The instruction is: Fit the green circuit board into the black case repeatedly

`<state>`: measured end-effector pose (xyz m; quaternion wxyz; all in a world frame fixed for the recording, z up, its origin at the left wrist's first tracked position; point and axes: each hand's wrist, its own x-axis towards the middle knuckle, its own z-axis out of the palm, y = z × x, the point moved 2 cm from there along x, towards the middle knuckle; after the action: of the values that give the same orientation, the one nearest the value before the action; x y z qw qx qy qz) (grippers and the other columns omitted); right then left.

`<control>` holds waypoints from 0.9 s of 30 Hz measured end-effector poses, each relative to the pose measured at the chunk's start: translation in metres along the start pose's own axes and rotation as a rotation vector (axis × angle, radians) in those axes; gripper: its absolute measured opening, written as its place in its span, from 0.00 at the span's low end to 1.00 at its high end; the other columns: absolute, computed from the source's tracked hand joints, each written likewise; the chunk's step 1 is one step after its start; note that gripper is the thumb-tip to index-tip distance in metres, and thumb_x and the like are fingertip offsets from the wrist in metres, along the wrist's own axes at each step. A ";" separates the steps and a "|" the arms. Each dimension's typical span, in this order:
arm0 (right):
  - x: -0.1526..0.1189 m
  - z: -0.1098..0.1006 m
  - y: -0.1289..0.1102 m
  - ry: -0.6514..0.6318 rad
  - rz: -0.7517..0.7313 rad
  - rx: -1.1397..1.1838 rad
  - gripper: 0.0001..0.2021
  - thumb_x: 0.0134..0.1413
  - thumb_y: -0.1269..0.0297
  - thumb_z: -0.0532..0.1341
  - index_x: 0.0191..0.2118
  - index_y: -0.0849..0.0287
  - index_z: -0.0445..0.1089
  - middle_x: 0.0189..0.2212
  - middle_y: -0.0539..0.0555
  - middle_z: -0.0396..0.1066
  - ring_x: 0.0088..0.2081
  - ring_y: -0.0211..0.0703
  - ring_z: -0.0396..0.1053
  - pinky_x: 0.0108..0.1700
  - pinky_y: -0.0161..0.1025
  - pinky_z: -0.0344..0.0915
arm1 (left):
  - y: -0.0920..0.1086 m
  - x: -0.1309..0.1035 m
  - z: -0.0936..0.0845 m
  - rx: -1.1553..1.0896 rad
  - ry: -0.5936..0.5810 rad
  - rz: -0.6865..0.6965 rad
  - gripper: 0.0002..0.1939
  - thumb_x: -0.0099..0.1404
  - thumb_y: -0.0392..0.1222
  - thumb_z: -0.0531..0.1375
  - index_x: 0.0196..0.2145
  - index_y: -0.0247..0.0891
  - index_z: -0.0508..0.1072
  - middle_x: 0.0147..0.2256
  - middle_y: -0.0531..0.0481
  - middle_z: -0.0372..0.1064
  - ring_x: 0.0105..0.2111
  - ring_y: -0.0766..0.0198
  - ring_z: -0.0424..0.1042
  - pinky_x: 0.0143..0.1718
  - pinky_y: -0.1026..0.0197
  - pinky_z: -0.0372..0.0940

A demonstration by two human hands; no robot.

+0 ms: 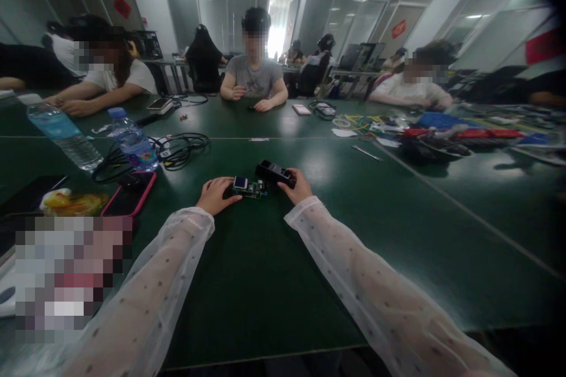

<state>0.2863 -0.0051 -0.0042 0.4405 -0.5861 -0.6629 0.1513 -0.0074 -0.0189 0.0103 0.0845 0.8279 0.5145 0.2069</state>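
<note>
My left hand (217, 195) grips the left end of a green circuit board (253, 189) that carries a small square screen (241, 182). Thumb and fingers close on the board's edge. In my right hand (299, 187) is the right end of a black plastic casing (273, 171), which looks hollow with openings along its upper side. The casing is tilted and sits just behind and to the right of the board. Their near ends almost meet; whether they touch I cannot tell. Both are at or just above the green table (247, 283).
To the left stand two water bottles (132, 140), black cables (183, 150), a pink-edged phone (130, 193) and a yellow packet (75, 203). Tweezers (367, 153) lie right of centre. Cables and coloured parts (460, 132) pile up at far right. People sit across the table.
</note>
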 end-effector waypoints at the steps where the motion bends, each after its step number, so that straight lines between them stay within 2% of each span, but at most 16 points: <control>1: 0.000 0.000 0.000 0.006 -0.001 0.010 0.27 0.45 0.59 0.65 0.51 0.58 0.60 0.44 0.60 0.71 0.45 0.53 0.72 0.50 0.55 0.67 | 0.000 0.000 0.000 0.000 -0.002 0.001 0.26 0.63 0.60 0.56 0.53 0.44 0.65 0.56 0.47 0.63 0.57 0.50 0.59 0.56 0.43 0.52; 4: -0.001 0.000 -0.004 0.050 -0.034 0.082 0.27 0.46 0.56 0.65 0.51 0.57 0.59 0.45 0.59 0.70 0.46 0.52 0.71 0.51 0.55 0.66 | -0.001 0.000 0.000 -0.004 0.000 0.005 0.26 0.63 0.60 0.56 0.53 0.44 0.65 0.56 0.47 0.63 0.57 0.50 0.59 0.56 0.43 0.51; 7: -0.006 0.002 -0.019 0.105 -0.081 0.218 0.27 0.48 0.54 0.64 0.52 0.57 0.58 0.46 0.60 0.69 0.47 0.51 0.70 0.51 0.53 0.67 | -0.001 0.000 0.000 -0.008 0.004 0.004 0.26 0.62 0.60 0.56 0.52 0.44 0.66 0.56 0.47 0.63 0.57 0.50 0.59 0.56 0.44 0.51; 12: -0.019 0.012 -0.056 0.033 -0.219 0.316 0.27 0.51 0.53 0.63 0.54 0.56 0.57 0.50 0.60 0.66 0.49 0.50 0.69 0.54 0.51 0.65 | 0.001 -0.001 0.000 0.000 0.011 0.009 0.25 0.63 0.59 0.57 0.53 0.45 0.66 0.56 0.48 0.63 0.57 0.51 0.59 0.56 0.44 0.51; 15: -0.024 0.016 -0.067 -0.037 -0.291 0.279 0.27 0.52 0.56 0.63 0.56 0.55 0.57 0.50 0.59 0.66 0.50 0.50 0.68 0.55 0.51 0.65 | 0.001 -0.001 0.002 0.017 0.013 -0.018 0.26 0.62 0.59 0.58 0.53 0.43 0.66 0.56 0.45 0.63 0.57 0.50 0.59 0.56 0.43 0.51; 18: -0.025 0.016 -0.066 -0.073 -0.312 0.244 0.27 0.53 0.58 0.63 0.57 0.55 0.56 0.51 0.59 0.65 0.51 0.51 0.67 0.55 0.52 0.64 | 0.000 0.000 0.003 0.017 0.013 -0.013 0.28 0.62 0.59 0.57 0.55 0.43 0.64 0.57 0.45 0.63 0.58 0.50 0.59 0.57 0.43 0.51; 27: -0.025 0.018 -0.055 -0.189 -0.276 0.175 0.28 0.49 0.64 0.64 0.56 0.55 0.57 0.50 0.59 0.67 0.50 0.49 0.68 0.55 0.53 0.64 | -0.001 0.001 0.003 0.012 0.021 -0.007 0.28 0.60 0.61 0.58 0.52 0.42 0.67 0.56 0.44 0.63 0.57 0.48 0.59 0.57 0.43 0.51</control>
<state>0.2349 -0.0368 0.0152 0.4421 -0.4320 -0.7599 0.2011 -0.0068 -0.0172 0.0071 0.0746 0.8243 0.5195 0.2122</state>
